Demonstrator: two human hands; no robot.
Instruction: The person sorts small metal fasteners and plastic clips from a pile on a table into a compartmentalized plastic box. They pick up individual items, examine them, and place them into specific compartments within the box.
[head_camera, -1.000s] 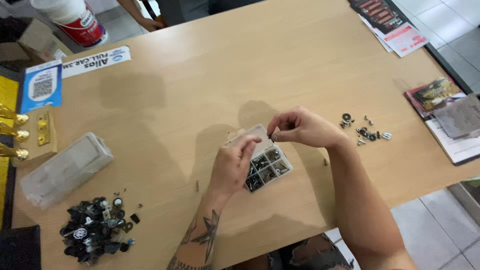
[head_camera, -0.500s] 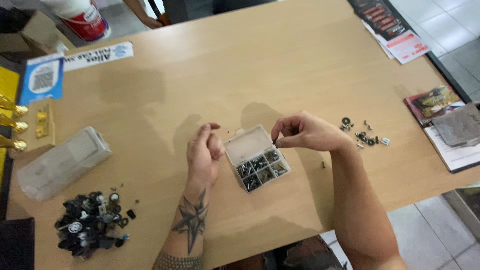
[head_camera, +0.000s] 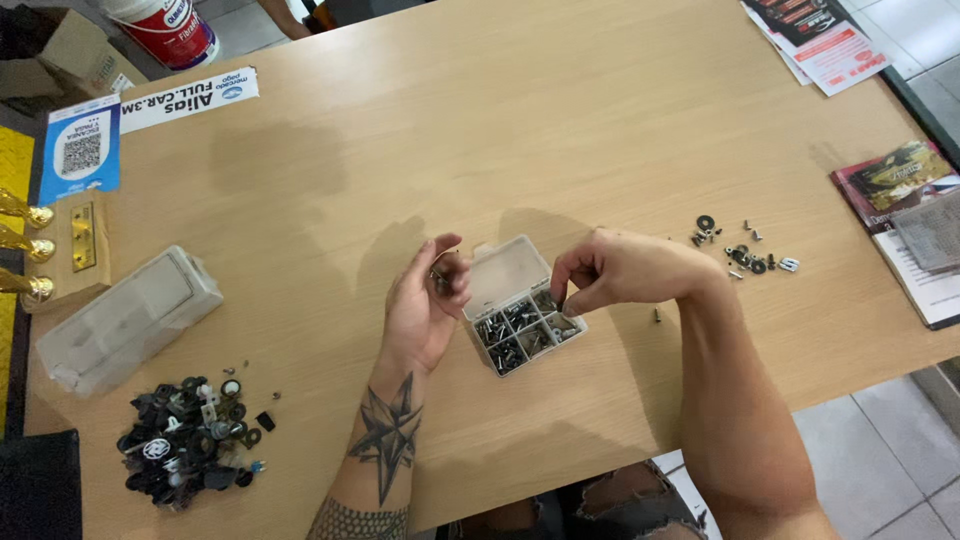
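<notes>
We see the small parts box (head_camera: 520, 305) lying between our hands on the desk (head_camera: 560, 130), its long axis running up-left to down-right. Our right hand (head_camera: 620, 270) is nearer, fingers pinched almost shut on a tiny dark part just above the box's right corner. Our left hand (head_camera: 428, 305) sits just beside the box's left edge, fingers loosely curled around something small we cannot make out.

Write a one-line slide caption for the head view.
Left hand cupped beside a small clear compartment box of screws while the right hand pinches a small part over it on a wooden table.
</notes>
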